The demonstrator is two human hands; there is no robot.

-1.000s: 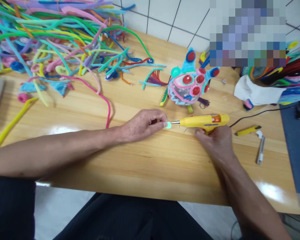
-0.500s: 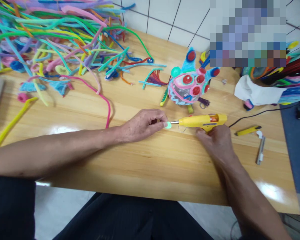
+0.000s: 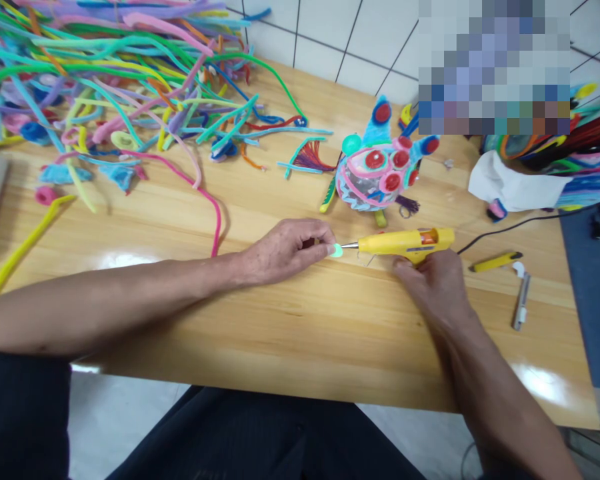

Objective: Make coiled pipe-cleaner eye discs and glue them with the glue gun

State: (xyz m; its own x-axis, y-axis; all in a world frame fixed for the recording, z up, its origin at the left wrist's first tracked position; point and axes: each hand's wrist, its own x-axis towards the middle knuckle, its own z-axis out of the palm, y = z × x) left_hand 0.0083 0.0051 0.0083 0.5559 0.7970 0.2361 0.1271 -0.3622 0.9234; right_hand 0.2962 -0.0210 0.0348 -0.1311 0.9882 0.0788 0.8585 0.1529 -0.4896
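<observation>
- Near the middle of the frame, the left hand (image 3: 291, 251) pinches a small green disc (image 3: 337, 251) in its grip.
- Just right of centre, the right hand's (image 3: 439, 275) grip is wrapped around a yellow glue gun (image 3: 393, 243), its metal tip (image 3: 350, 245) pointing left at the disc; whether they touch, I cannot tell.
- Above the gun, a colourful figure (image 3: 370, 177) rests on the tabletop (image 3: 300, 340).
- Across the upper left, pipe cleaners (image 3: 130, 73) lie heaped.
</observation>
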